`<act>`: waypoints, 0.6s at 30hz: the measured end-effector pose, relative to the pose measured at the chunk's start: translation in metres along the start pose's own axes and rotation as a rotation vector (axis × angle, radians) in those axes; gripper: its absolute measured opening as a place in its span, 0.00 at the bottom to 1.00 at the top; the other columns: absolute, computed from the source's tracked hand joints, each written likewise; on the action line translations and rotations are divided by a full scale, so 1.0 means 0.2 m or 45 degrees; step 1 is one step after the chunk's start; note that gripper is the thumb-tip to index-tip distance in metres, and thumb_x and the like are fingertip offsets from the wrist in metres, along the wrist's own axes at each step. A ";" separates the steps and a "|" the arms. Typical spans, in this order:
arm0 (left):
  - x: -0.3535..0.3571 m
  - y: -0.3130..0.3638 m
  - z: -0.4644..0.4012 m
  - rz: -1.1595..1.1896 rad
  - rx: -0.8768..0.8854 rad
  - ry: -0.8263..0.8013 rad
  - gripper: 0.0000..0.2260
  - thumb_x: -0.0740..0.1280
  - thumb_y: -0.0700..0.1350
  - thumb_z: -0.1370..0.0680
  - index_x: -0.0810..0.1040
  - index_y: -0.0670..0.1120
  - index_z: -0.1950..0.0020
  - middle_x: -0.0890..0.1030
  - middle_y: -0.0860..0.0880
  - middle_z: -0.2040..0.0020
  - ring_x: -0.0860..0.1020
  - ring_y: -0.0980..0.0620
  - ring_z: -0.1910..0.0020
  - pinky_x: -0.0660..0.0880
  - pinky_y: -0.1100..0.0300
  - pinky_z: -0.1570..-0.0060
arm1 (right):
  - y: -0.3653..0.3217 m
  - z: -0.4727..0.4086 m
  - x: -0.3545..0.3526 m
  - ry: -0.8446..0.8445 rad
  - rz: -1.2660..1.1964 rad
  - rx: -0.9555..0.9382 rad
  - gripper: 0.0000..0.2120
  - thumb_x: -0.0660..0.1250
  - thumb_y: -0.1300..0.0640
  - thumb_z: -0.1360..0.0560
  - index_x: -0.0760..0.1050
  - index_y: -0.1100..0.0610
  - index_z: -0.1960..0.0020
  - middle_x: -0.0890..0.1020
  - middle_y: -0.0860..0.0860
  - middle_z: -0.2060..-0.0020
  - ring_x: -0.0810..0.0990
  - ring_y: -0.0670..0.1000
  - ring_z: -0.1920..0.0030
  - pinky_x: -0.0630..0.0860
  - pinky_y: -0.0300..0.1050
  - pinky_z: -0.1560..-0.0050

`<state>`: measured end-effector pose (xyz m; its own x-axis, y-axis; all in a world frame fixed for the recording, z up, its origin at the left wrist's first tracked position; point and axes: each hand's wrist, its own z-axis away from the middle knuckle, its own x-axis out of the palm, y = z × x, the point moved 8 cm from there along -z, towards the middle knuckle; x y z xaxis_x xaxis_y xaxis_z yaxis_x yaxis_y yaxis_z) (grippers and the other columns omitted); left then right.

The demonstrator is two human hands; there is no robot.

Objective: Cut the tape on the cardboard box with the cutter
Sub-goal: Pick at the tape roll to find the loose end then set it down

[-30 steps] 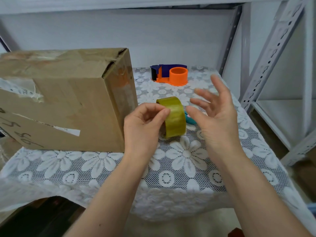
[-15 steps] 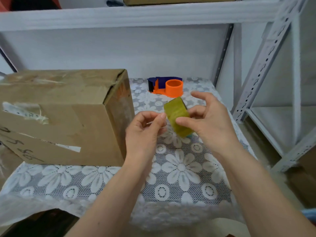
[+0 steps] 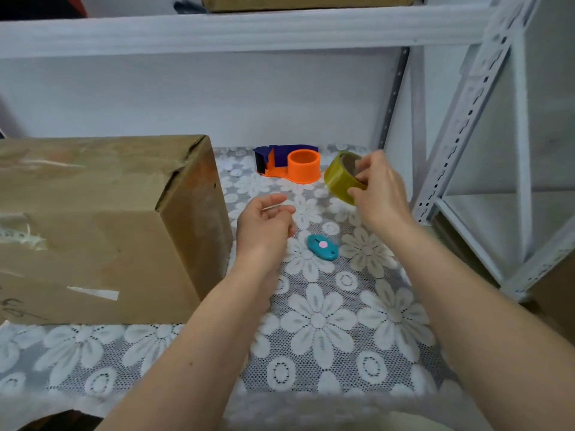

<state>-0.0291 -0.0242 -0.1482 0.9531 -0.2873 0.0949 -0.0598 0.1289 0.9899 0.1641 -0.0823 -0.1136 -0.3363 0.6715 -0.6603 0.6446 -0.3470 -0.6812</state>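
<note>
A large brown cardboard box [image 3: 102, 225] with clear tape across its top stands on the left of the lace-covered shelf. A small teal cutter [image 3: 322, 247] with a pink button lies flat on the cloth, just right of my left hand [image 3: 264, 227]. That hand hovers with loosely curled fingers and holds nothing. My right hand [image 3: 378, 191] grips a yellow-green roll of tape [image 3: 339, 178] near the back right, lifted above the cloth.
An orange and blue tape dispenser [image 3: 294, 164] stands at the back, just left of the tape roll. White metal shelf uprights [image 3: 463, 101] rise on the right. A shelf board [image 3: 249, 29] runs overhead. The floral lace cloth [image 3: 320, 325] covers the surface.
The tape roll has passed from my left hand to my right hand, which carried it back and right toward the dispenser. My left hand let go, and the teal cutter is now uncovered.
</note>
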 end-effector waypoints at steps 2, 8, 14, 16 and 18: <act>0.02 -0.01 -0.03 0.021 -0.043 0.023 0.12 0.62 0.34 0.22 0.76 0.47 0.43 0.80 0.52 0.54 0.74 0.56 0.65 0.75 0.65 0.61 | 0.04 -0.10 0.03 0.012 0.088 0.026 0.16 0.64 0.69 0.26 0.67 0.59 0.40 0.78 0.57 0.45 0.76 0.57 0.47 0.75 0.54 0.49; 0.03 -0.07 -0.17 -0.023 -0.096 0.157 0.11 0.64 0.37 0.21 0.76 0.50 0.42 0.81 0.48 0.48 0.75 0.54 0.59 0.74 0.60 0.58 | 0.14 -0.37 0.17 -0.028 0.340 -0.013 0.19 0.62 0.70 0.25 0.64 0.64 0.37 0.78 0.62 0.47 0.77 0.62 0.50 0.70 0.51 0.58; 0.01 -0.13 -0.24 -0.097 -0.163 0.242 0.15 0.61 0.35 0.22 0.76 0.50 0.40 0.79 0.56 0.52 0.75 0.57 0.61 0.69 0.63 0.68 | 0.22 -0.47 0.26 -0.080 0.494 -0.072 0.20 0.62 0.70 0.26 0.62 0.63 0.35 0.79 0.63 0.48 0.78 0.63 0.51 0.71 0.51 0.57; 0.01 -0.13 -0.25 -0.127 -0.154 0.233 0.16 0.61 0.34 0.22 0.76 0.50 0.40 0.79 0.57 0.52 0.74 0.57 0.63 0.71 0.63 0.67 | 0.21 -0.47 0.27 -0.107 0.521 -0.096 0.22 0.63 0.70 0.26 0.62 0.61 0.35 0.79 0.62 0.47 0.78 0.63 0.50 0.75 0.54 0.55; 0.00 -0.13 -0.24 -0.170 -0.146 0.223 0.15 0.61 0.34 0.22 0.76 0.52 0.42 0.79 0.57 0.51 0.74 0.58 0.63 0.70 0.64 0.67 | 0.17 -0.44 0.26 -0.145 0.545 -0.142 0.23 0.63 0.70 0.27 0.63 0.61 0.35 0.78 0.62 0.46 0.78 0.63 0.49 0.74 0.53 0.54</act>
<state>-0.0139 0.0176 -0.1790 0.9878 -0.1413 -0.0655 0.0947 0.2108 0.9729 0.2301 -0.0016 -0.1426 -0.0928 0.4049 -0.9096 0.8098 -0.5008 -0.3056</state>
